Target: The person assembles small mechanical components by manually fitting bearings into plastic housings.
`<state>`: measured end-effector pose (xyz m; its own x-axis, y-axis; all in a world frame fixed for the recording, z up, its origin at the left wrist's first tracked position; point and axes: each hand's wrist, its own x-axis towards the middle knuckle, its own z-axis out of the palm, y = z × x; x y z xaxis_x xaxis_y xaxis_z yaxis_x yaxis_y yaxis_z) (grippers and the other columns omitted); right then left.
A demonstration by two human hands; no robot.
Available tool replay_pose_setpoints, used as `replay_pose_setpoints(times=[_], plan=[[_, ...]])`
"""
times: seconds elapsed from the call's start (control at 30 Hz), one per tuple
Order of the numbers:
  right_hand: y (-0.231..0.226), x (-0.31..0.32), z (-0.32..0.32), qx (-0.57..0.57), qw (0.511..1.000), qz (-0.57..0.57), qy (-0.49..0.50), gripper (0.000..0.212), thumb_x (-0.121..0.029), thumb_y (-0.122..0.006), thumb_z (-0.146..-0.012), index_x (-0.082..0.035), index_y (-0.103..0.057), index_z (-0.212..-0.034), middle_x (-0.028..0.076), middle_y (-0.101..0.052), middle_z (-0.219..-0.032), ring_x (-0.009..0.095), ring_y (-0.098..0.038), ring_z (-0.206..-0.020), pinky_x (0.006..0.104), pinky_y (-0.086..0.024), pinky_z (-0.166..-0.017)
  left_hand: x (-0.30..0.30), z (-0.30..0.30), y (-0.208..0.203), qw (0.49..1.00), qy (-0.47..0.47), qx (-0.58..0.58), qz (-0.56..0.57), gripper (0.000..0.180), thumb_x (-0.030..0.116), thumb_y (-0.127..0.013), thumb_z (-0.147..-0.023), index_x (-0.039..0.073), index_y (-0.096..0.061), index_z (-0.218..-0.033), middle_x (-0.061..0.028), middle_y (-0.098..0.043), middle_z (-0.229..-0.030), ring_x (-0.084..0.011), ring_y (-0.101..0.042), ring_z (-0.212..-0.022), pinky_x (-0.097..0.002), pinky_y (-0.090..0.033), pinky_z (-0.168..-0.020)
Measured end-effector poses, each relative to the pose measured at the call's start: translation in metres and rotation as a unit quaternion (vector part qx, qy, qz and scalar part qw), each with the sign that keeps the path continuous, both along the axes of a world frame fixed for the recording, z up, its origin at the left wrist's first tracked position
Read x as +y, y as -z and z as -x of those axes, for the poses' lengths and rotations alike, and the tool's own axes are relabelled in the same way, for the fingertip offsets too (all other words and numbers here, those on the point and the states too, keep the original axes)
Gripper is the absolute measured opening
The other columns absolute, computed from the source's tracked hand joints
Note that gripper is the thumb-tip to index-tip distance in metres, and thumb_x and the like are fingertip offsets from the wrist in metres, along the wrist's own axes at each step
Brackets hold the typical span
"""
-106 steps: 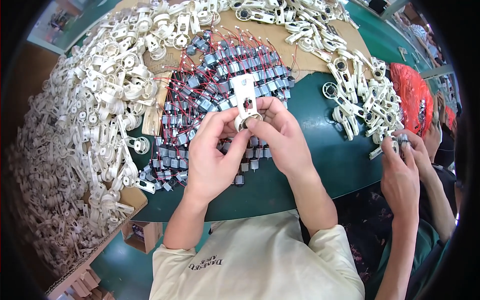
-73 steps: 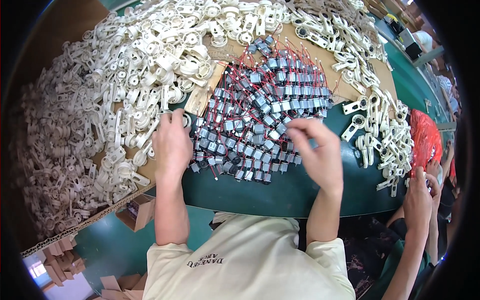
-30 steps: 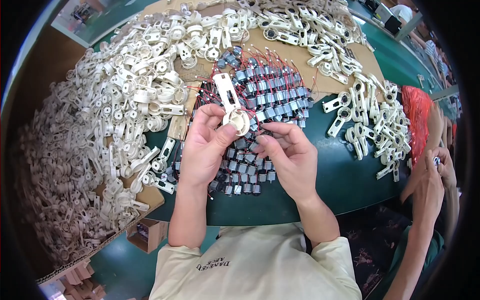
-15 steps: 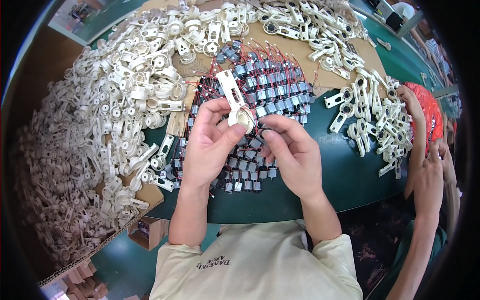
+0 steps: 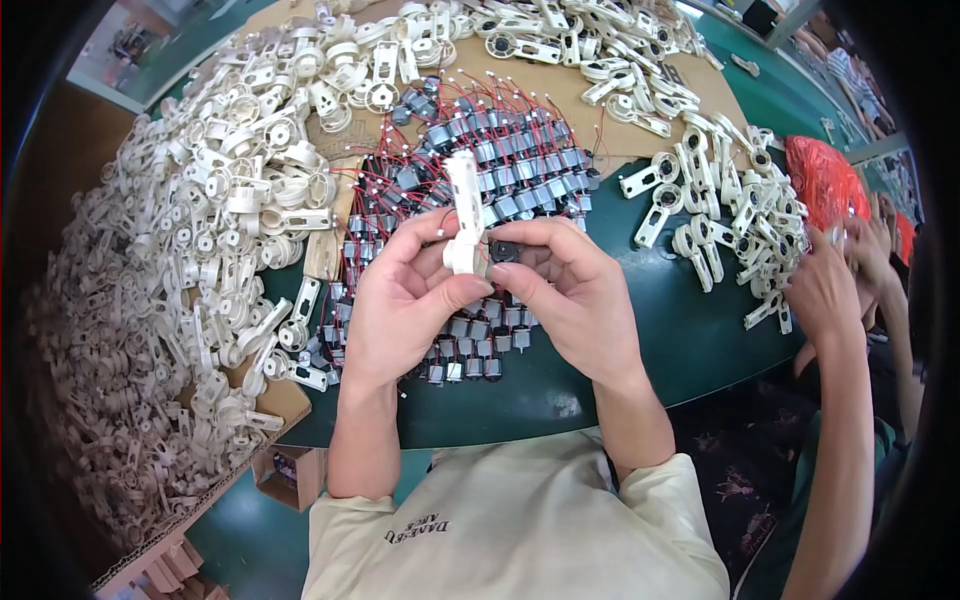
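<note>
My left hand point(image 5: 396, 310) is closed around a white plastic housing point(image 5: 467, 208), with its long slotted arm pointing up and its round cup low between my fingers. My right hand point(image 5: 582, 290) pinches a small motor point(image 5: 505, 252), its dark end facing me, right beside the cup. Whether the motor touches the cup, I cannot tell. Thin red wires run near the housing. Beneath and beyond both hands lie rows of small silver motors point(image 5: 530, 196) with red leads and white plugs.
A large heap of white housings point(image 5: 255, 190) covers cardboard on the left. More housings with dark round centres point(image 5: 655, 200) lie at the right. A co-worker's hands point(image 5: 830, 285) work beside a red plastic bag point(image 5: 825, 185). The green table's edge curves in front of me.
The housing has turned more upright and edge-on in my left hand. My right hand has brought the motor in closer to its cup. The whole view has shifted slightly.
</note>
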<state>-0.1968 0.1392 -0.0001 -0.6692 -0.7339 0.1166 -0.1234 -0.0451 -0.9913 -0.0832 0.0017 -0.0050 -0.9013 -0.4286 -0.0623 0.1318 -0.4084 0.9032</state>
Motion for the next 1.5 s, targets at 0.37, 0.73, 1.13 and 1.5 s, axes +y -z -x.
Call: replay_pose_setpoints(times=[0.37, 0.73, 1.13, 1.5], plan=[[-0.001, 0.003, -0.002, -0.199, 0.978, 0.058, -0.035, 0.023, 0.001, -0.062, -0.089, 0.005, -0.054, -0.110, 0.011, -0.068, -0.098, 0.011, -0.065, -0.091, 0.0240, -0.054, -0.074, 0.007, 0.005, 0.005, 0.982, -0.009, 0.028, 0.185, 0.045, -0.008, -0.068, -0.080, -0.003, -0.051, -0.121, -0.0123, -0.060, -0.115, -0.0161, -0.061, -0.104, -0.0292, -0.053, -0.088], [-0.001, 0.002, -0.002, 0.143, 0.990, -0.008, -0.011, 0.033, 0.004, -0.068, -0.078, -0.005, -0.063, -0.109, 0.006, -0.057, -0.090, 0.012, -0.057, -0.069, 0.0251, -0.048, -0.061, 0.010, 0.007, 0.001, 0.999, -0.006, 0.007, 0.040, 0.043, -0.001, -0.064, -0.088, -0.004, -0.048, -0.129, -0.0099, -0.060, -0.119, -0.0138, -0.059, -0.105, -0.0285, -0.050, -0.091], [0.010, 0.000, -0.005, 0.034, 0.999, 0.010, 0.013, 0.027, -0.001, -0.064, -0.086, -0.004, -0.062, -0.112, 0.003, -0.064, -0.092, 0.007, -0.054, -0.063, 0.0227, -0.044, -0.055, 0.017, 0.002, 0.001, 0.997, -0.018, -0.016, 0.075, 0.032, 0.004, -0.056, -0.095, -0.004, -0.049, -0.125, -0.0081, -0.063, -0.109, -0.0099, -0.060, -0.097, -0.0248, -0.049, -0.085], [0.011, -0.001, -0.004, -0.035, 0.999, 0.041, -0.007, 0.024, 0.000, -0.063, -0.087, -0.002, -0.060, -0.111, 0.002, -0.065, -0.092, 0.004, -0.054, -0.066, 0.0215, -0.044, -0.056, 0.019, 0.002, -0.001, 0.993, -0.031, -0.017, 0.113, 0.030, 0.001, -0.053, -0.095, -0.002, -0.049, -0.124, -0.0067, -0.062, -0.108, -0.0110, -0.060, -0.097, -0.0263, -0.049, -0.086]])
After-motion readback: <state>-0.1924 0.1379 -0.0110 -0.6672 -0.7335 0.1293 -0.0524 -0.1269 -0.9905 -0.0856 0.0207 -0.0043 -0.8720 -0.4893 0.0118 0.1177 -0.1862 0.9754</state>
